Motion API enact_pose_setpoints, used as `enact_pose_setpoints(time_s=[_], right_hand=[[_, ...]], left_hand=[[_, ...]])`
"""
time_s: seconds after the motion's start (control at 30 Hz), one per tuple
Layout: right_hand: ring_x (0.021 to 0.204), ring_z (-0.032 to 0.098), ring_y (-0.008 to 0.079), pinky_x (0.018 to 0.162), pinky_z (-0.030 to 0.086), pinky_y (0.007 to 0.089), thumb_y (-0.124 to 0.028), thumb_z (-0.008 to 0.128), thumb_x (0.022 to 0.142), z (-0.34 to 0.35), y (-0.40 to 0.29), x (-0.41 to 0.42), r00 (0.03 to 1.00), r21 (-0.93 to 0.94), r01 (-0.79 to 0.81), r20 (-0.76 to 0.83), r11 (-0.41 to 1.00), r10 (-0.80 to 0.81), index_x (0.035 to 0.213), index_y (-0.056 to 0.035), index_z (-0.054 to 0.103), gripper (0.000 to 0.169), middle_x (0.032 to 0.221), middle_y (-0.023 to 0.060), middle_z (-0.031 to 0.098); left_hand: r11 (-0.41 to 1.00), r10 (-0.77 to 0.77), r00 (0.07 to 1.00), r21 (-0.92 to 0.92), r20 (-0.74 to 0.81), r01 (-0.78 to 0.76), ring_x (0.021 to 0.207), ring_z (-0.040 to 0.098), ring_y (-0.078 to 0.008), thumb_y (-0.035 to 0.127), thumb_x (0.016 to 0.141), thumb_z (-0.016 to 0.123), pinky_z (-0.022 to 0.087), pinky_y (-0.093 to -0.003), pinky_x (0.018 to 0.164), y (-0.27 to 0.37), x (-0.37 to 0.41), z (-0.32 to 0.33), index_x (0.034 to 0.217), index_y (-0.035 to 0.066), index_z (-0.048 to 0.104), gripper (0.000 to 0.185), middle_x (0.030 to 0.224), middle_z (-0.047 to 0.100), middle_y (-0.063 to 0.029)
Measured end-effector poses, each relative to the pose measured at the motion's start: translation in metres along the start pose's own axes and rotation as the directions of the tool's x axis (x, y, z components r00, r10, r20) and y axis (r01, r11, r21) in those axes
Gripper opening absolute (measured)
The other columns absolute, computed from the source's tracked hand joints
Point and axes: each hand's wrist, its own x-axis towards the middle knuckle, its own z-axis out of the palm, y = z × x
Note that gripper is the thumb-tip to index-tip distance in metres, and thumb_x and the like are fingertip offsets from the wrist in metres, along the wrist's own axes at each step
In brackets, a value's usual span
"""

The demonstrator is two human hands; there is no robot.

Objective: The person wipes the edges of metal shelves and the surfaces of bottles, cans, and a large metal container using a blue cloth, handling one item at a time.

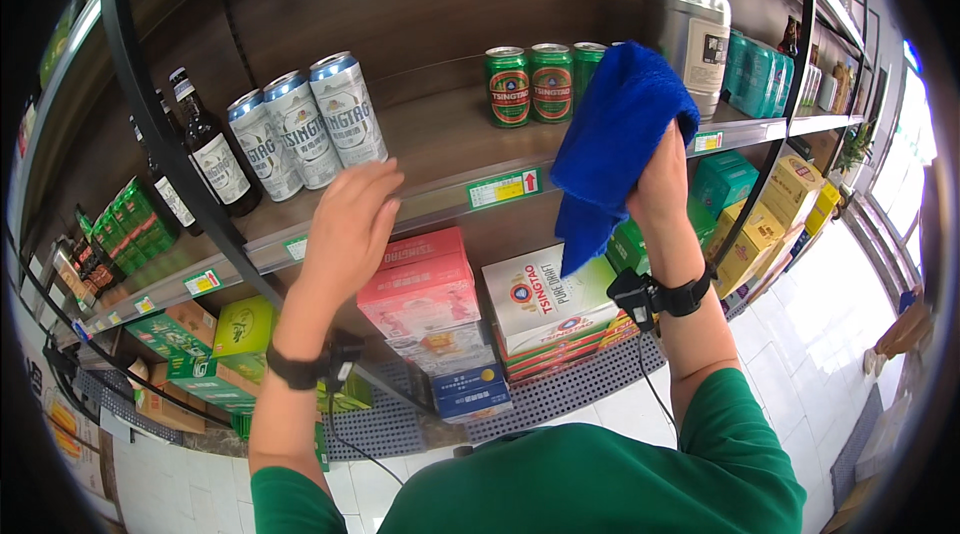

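A blue cloth hangs from my right hand, whose fingers grip it in front of the shelf edge. Behind the cloth stand green Tsingtao beer cans, one partly hidden by it. My left hand holds nothing; its fingers are extended and slightly apart, just below and in front of tall white-and-blue Tsingtao cans. Dark glass bottles stand left of those cans. A large silver keg stands beyond the cloth on the right.
The metal shelf edge carries price tags. Below are pink beer cartons, a white Pure Draft carton and blue boxes over perforated grey panels. Black uprights frame the bay. A person's leg shows at the far right.
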Motion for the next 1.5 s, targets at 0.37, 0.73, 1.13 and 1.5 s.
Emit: enact_pose_setpoints(time_s=[0.37, 0.73, 1.13, 1.5], right_hand=[[0.096, 0.058, 0.0235, 0.087, 0.044, 0.0324, -0.031, 0.053, 0.092, -0.022, -0.014, 0.052, 0.964, -0.432, 0.261, 0.075, 0.863, -0.254, 0.115, -0.0017, 0.054, 0.037, 0.109, 0.0126, 0.059], [0.111, 0.053, 0.0352, 0.096, 0.039, 0.0384, -0.046, 0.037, 0.094, 0.037, 0.051, 0.062, 0.515, -0.803, 0.462, 0.589, 0.378, 0.623, 0.115, 0.0018, 0.058, 0.056, 0.117, 0.0222, 0.058], [0.128, 0.038, 0.0347, 0.106, 0.029, 0.0405, -0.051, 0.033, 0.094, 0.107, 0.114, 0.100, 0.290, -0.687, 0.725, 0.374, 0.053, 0.881, 0.134, -0.0023, 0.042, 0.064, 0.137, 0.0182, 0.042], [0.114, 0.053, 0.0296, 0.093, 0.043, 0.0410, -0.042, 0.048, 0.088, 0.167, 0.137, 0.132, 0.282, -0.513, 0.835, 0.089, -0.199, 0.955, 0.126, -0.0124, 0.054, 0.049, 0.131, 0.0108, 0.051]], left_hand=[[0.975, -0.107, 0.985, 0.207, 0.132, 0.078, 0.115, 0.048, -0.0329, 0.023, 0.091, 0.049, 0.039, -0.0391, 0.097, -0.052, 0.015, 0.053, 0.108, -0.005, 0.058, 0.033, 0.117, 0.057, -0.0190], [0.987, -0.158, 0.986, 0.048, 0.059, 0.156, 0.094, 0.054, -0.0351, 0.021, 0.089, 0.053, 0.044, -0.0414, 0.081, -0.046, 0.016, 0.054, 0.088, -0.003, 0.062, 0.026, 0.089, 0.062, -0.0197], [0.981, -0.186, 0.981, -0.038, 0.051, 0.188, 0.084, 0.057, -0.0337, 0.014, 0.083, 0.059, 0.045, -0.0402, 0.076, -0.051, 0.011, 0.047, 0.083, -0.003, 0.065, 0.018, 0.082, 0.064, -0.0168], [0.991, -0.130, 0.991, -0.047, -0.013, 0.129, 0.077, 0.055, -0.0349, 0.018, 0.084, 0.055, 0.046, -0.0417, 0.073, -0.054, 0.009, 0.053, 0.073, -0.001, 0.064, 0.024, 0.073, 0.061, -0.0178]])
